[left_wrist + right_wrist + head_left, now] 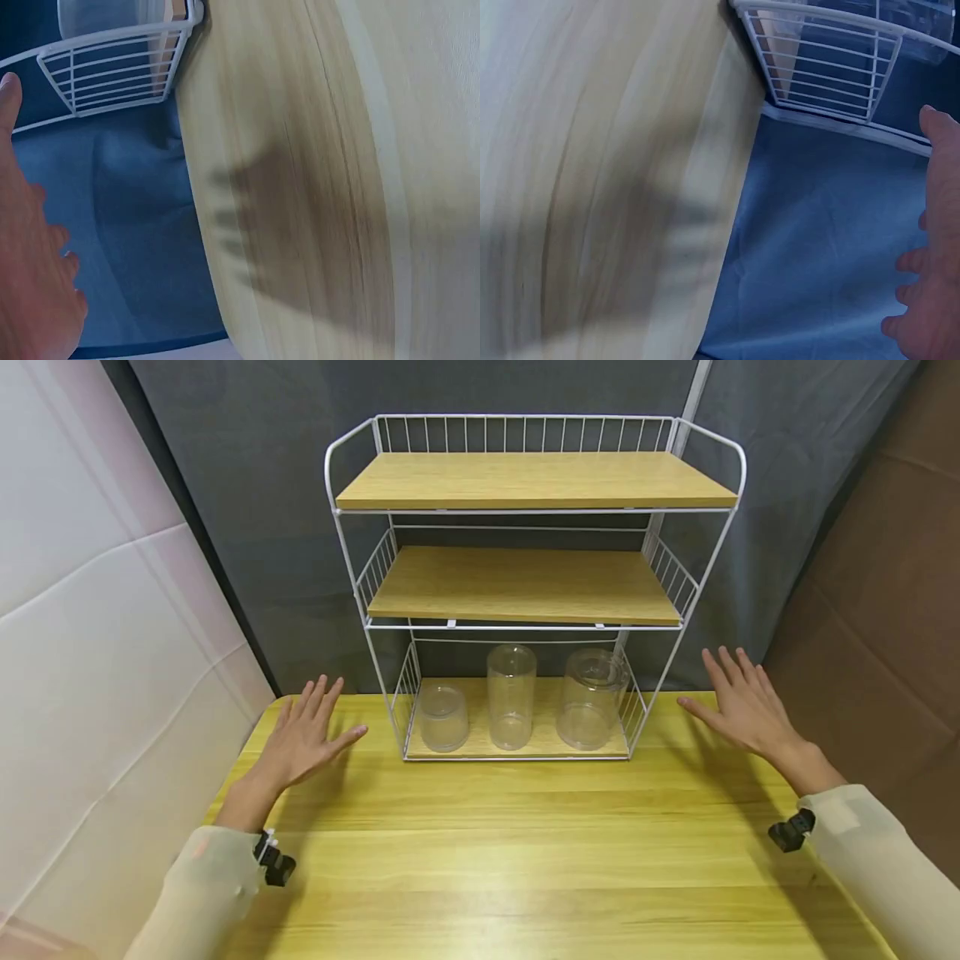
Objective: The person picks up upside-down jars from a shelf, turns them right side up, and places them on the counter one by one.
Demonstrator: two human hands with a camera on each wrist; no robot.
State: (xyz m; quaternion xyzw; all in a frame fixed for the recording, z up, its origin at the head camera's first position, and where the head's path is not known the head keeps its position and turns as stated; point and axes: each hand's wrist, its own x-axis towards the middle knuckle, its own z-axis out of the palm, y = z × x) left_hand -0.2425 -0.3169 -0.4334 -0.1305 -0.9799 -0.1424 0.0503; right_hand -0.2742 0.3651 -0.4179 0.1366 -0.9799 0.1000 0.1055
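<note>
A white wire rack (536, 512) with three wooden shelves stands at the back of the table. On its bottom shelf are a short clear glass jar (443, 720) at the left, a tall clear glass jar (512, 697) in the middle and a wide clear glass jar (588, 706) with a handle at the right. My left hand (303, 739), fingers spread, hovers over the table left of the rack and holds nothing. To the right of the rack my right hand (746, 706) is likewise spread, with nothing in it. Both cast shadows on the wood.
The rack's middle shelf (525, 583) and top shelf (532, 477) are bare wood with wire rails. Under everything is a yellowish wooden table (495, 852). Grey cloth (247, 460) hangs behind, a white panel (97, 610) stands left and a brown one (885, 610) right.
</note>
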